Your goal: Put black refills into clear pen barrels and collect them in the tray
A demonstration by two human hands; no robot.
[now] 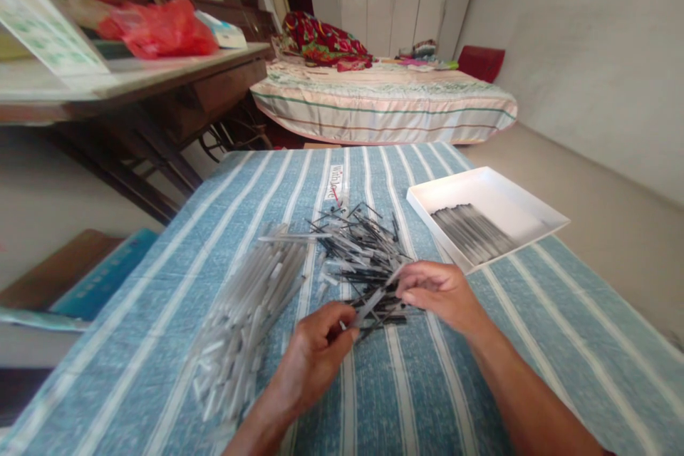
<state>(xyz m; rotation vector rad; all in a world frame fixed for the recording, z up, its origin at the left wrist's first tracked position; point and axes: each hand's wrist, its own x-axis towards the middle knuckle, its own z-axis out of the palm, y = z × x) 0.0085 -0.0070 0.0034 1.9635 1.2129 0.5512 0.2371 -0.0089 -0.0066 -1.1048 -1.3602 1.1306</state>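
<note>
My left hand [323, 342] is closed in a pinch on the lower end of a slim translucent tube [372, 305], which looks like a pen barrel. The tube slants up to the right, and my right hand [441, 292] has its thumb and fingers closed at its upper end. Beneath both hands spreads a loose pile of thin black sticks and clear pieces [368, 246], lying in all directions. To the left lies a heap of longer translucent tubes [256, 306], mostly lined up lengthwise. What my curled fingers cover is hidden.
A shallow white box [534, 210] stands on the right, with a row of dark-filled tubes [470, 234] inside. Blue-and-white striped cloth [427, 399] covers the table. A side table [176, 75] with a red plastic bag [165, 28] is at left; a bed [385, 110] lies beyond.
</note>
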